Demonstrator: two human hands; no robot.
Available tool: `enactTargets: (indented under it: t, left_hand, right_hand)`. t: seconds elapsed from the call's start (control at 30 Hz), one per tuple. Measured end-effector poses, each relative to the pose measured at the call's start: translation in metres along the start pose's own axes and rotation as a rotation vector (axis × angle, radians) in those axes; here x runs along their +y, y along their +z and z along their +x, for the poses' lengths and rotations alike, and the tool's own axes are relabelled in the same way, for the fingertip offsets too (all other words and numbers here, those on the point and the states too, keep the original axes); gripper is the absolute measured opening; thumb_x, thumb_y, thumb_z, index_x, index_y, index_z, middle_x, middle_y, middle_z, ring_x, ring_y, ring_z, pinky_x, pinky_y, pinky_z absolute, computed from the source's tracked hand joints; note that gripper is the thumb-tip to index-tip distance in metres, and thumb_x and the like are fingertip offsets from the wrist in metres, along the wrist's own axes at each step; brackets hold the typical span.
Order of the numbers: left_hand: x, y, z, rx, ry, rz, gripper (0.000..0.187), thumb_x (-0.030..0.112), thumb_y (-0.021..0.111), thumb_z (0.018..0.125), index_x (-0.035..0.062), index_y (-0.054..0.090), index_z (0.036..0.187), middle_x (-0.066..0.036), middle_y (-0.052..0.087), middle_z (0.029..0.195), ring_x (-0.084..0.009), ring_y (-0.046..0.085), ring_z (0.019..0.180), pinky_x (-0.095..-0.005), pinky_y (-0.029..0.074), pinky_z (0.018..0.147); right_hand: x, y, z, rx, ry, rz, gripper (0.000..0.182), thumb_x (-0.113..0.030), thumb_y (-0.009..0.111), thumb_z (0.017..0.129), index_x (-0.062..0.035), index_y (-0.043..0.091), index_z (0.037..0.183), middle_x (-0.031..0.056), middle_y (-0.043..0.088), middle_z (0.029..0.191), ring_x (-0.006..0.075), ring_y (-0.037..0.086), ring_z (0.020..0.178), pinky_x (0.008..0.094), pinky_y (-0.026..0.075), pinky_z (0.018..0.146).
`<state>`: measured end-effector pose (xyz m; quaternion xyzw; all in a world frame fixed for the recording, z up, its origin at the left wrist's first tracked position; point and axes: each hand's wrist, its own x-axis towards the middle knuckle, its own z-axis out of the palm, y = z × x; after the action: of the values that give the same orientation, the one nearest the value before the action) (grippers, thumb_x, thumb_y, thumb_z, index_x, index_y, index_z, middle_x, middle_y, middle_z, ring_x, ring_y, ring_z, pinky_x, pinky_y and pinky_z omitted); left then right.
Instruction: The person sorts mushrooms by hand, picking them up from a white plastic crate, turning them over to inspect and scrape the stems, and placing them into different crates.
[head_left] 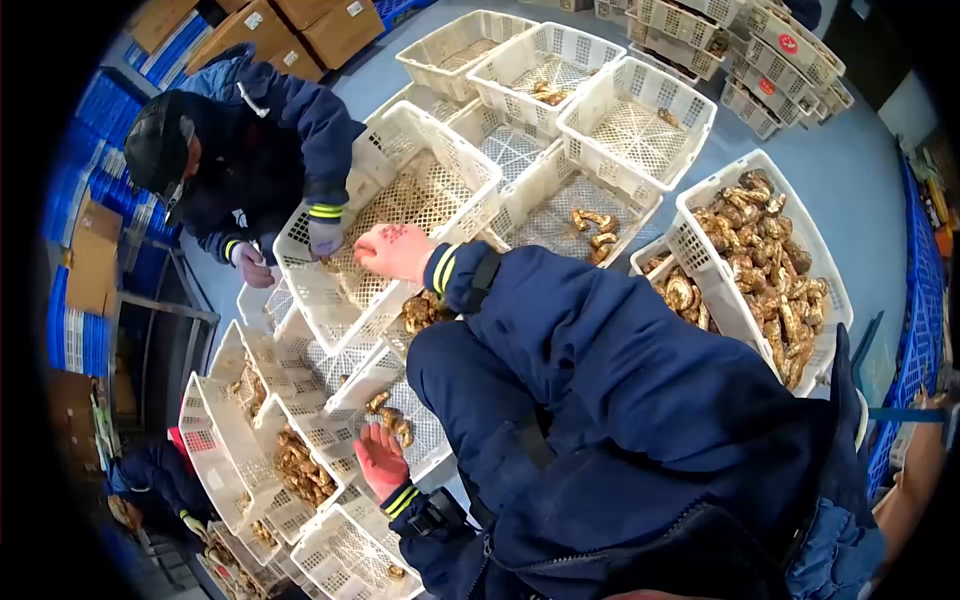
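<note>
My right hand (396, 251), in a pink glove, reaches over a large white plastic crate (440, 140) with a mesh bottom. Its fingers are bent together and point down into the crate; whatever they hold, if anything, is hidden. Below it, my left hand (381, 460), also gloved in pink, is held palm up with the fingers apart and nothing in it. Near that hand, a few brown mushrooms (392, 418) lie in another crate. More mushrooms (425, 312) are heaped beside my knee.
A co-worker's gloved hand (325, 238) is in the same large crate, opposite mine. A full crate of mushrooms (770, 270) stands at my right side. Several white crates surround me, and stacked crates (780, 70) stand behind. Another person (160, 490) bends over crates at lower left.
</note>
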<state>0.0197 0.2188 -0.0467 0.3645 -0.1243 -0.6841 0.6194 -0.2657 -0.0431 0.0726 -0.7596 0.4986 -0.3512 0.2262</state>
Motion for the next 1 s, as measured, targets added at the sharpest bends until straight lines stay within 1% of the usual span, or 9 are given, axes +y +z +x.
enactTargets:
  t: [0.1, 0.17, 0.3, 0.43, 0.6, 0.7, 0.77, 0.9, 1.0]
  left_hand:
    - [0.002, 0.015, -0.004, 0.021, 0.037, 0.063, 0.045, 0.041, 0.042, 0.091, 0.01, 0.045, 0.123, -0.002, 0.05, 0.121, -0.0135, 0.048, 0.107, -0.0272, 0.042, 0.086]
    - [0.004, 0.04, -0.012, 0.119, 0.064, 0.092, 0.043, 0.04, 0.045, 0.09, 0.0095, 0.047, 0.12, -0.002, 0.053, 0.116, -0.0136, 0.05, 0.103, -0.028, 0.044, 0.084]
    - [0.002, 0.022, -0.015, 0.151, 0.133, 0.115, 0.055, 0.043, 0.045, 0.09, 0.004, 0.039, 0.128, -0.011, 0.042, 0.128, -0.0225, 0.043, 0.115, -0.033, 0.034, 0.095]
    - [0.021, 0.088, 0.001, 0.169, 0.225, 0.09, 0.049, 0.038, 0.044, 0.092, 0.0015, 0.041, 0.125, -0.013, 0.048, 0.12, -0.0218, 0.048, 0.106, -0.0331, 0.039, 0.09]
    - [0.029, 0.19, 0.04, -0.008, 0.136, 0.213, 0.048, 0.037, 0.045, 0.091, 0.0008, 0.042, 0.123, -0.012, 0.053, 0.114, -0.0197, 0.053, 0.097, -0.0314, 0.043, 0.084]
    - [0.015, 0.229, 0.067, -0.228, 0.083, 0.255, 0.048, 0.036, 0.044, 0.092, -0.0011, 0.042, 0.121, -0.011, 0.056, 0.106, -0.0192, 0.055, 0.092, -0.0315, 0.044, 0.081]
    - [0.002, 0.233, 0.087, -0.282, 0.074, 0.246, 0.049, 0.037, 0.045, 0.092, -0.0023, 0.041, 0.121, -0.011, 0.056, 0.104, -0.0195, 0.055, 0.091, -0.0322, 0.044, 0.082]
    - [-0.023, 0.216, 0.119, -0.042, 0.128, 0.15, 0.047, 0.035, 0.046, 0.091, -0.0039, 0.042, 0.118, -0.013, 0.055, 0.101, -0.0192, 0.054, 0.086, -0.0294, 0.044, 0.074]
    - [-0.047, 0.181, 0.138, -0.017, 0.094, 0.08, 0.053, 0.044, 0.047, 0.089, -0.0016, 0.043, 0.118, -0.013, 0.056, 0.102, -0.0186, 0.055, 0.086, -0.0295, 0.045, 0.074]
  right_hand:
    - [0.022, -0.013, -0.003, 0.004, 0.061, -0.003, 0.03, -0.036, 0.05, 0.078, -0.0164, 0.063, 0.097, 0.0089, 0.063, 0.094, 0.0265, 0.06, 0.087, 0.0363, 0.048, 0.075]
    - [0.053, -0.021, -0.009, 0.089, 0.011, 0.458, 0.033, -0.031, 0.057, 0.078, -0.0098, 0.061, 0.104, 0.0094, 0.063, 0.098, 0.0235, 0.061, 0.089, 0.0317, 0.047, 0.078]
    - [0.08, -0.065, -0.037, 0.393, 0.266, 0.35, 0.027, -0.018, 0.051, 0.086, -0.0043, 0.057, 0.109, 0.007, 0.064, 0.099, 0.0159, 0.061, 0.086, 0.0273, 0.047, 0.077]
    - [0.132, -0.072, -0.063, 0.545, 0.246, 0.701, 0.025, -0.012, 0.05, 0.088, -0.0013, 0.057, 0.109, 0.0067, 0.062, 0.097, 0.012, 0.059, 0.084, 0.0226, 0.046, 0.073]
    - [0.158, -0.047, -0.105, 0.235, 0.307, 0.436, 0.025, -0.018, 0.053, 0.085, -0.0024, 0.059, 0.104, 0.0079, 0.062, 0.091, 0.0131, 0.059, 0.08, 0.0262, 0.046, 0.074]
    - [0.157, -0.029, -0.111, 0.089, 0.081, 0.045, 0.027, -0.022, 0.055, 0.082, -0.0073, 0.06, 0.104, 0.0111, 0.063, 0.092, 0.0229, 0.061, 0.084, 0.0306, 0.047, 0.076]
    - [0.146, -0.023, -0.101, 0.032, 0.235, 0.086, 0.03, -0.027, 0.053, 0.082, -0.0094, 0.06, 0.106, 0.0133, 0.062, 0.095, 0.0283, 0.06, 0.088, 0.0327, 0.046, 0.079]
    - [0.136, -0.021, -0.083, -0.452, 0.354, -0.159, 0.04, -0.039, 0.046, 0.082, -0.0108, 0.06, 0.107, 0.0137, 0.063, 0.099, 0.0301, 0.059, 0.093, 0.0363, 0.045, 0.084]
    - [0.15, -0.003, -0.081, -0.383, 0.278, -0.1, 0.04, -0.038, 0.047, 0.082, -0.0128, 0.058, 0.112, 0.0142, 0.063, 0.097, 0.0307, 0.058, 0.095, 0.0366, 0.044, 0.084]
